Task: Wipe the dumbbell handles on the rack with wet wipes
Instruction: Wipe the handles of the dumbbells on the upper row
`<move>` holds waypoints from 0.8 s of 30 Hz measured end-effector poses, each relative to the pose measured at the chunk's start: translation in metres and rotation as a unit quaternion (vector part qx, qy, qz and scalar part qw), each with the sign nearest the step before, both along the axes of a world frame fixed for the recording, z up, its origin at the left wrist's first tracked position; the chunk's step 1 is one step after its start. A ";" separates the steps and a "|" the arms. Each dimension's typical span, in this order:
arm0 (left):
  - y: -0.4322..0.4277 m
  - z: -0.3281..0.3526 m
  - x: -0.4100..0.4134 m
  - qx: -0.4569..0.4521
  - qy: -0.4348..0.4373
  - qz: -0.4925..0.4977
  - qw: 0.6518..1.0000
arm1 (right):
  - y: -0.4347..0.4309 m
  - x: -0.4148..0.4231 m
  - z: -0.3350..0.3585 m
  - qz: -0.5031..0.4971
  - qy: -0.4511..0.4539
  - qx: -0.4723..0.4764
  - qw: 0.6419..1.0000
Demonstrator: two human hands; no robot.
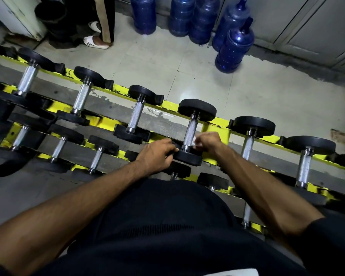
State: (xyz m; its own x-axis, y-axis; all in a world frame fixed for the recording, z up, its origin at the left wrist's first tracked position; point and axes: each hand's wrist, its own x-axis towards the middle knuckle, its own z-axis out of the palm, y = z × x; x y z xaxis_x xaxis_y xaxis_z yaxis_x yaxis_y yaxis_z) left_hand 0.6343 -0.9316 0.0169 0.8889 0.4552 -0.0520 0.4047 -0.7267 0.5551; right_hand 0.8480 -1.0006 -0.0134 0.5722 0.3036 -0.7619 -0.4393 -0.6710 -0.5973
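Right hand (207, 142) fingers are pinching a crumpled white wipe (195, 140) against the knurled chrome handle (190, 130). Left hand (156, 153) fingers are gripping that dumbbell's round black head (187, 158)

The wet wipe (195, 140) is mostly hidden within the right hand (209, 142); the rack (219, 124) is cut off at both side edges.
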 end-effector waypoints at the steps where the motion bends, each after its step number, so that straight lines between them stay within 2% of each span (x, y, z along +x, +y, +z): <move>1: 0.000 0.000 0.000 0.000 0.001 -0.001 1.000 | -0.004 -0.001 0.000 0.027 0.021 -0.016 0.999; 3: 0.001 -0.001 0.000 0.000 0.005 -0.002 1.000 | -0.006 0.003 0.000 0.022 0.056 -0.007 0.998; 8: 0.000 0.001 -0.001 -0.001 0.014 0.000 1.000 | 0.006 0.018 -0.003 -0.125 0.126 0.128 0.976; 10: 0.000 0.002 -0.002 0.000 0.013 0.001 1.000 | 0.001 0.019 -0.002 -0.117 0.163 0.154 0.968; 13: 0.001 0.001 -0.001 0.001 0.016 0.000 1.000 | -0.012 0.022 -0.004 -0.029 0.153 0.113 0.981; 15: 0.001 0.002 0.000 0.003 0.018 0.001 1.000 | -0.013 0.022 -0.004 -0.004 0.129 0.079 0.988; 19: 0.001 0.002 0.002 0.006 0.020 0.002 1.000 | 0.005 0.021 0.002 -0.100 0.058 0.139 0.983; 21: 0.001 0.002 0.002 0.007 0.021 0.002 1.000 | 0.016 0.019 0.005 -0.106 0.034 0.130 0.985; 24: 0.001 0.003 0.002 0.010 0.024 0.002 1.000 | 0.017 0.022 0.005 0.021 0.055 0.023 0.998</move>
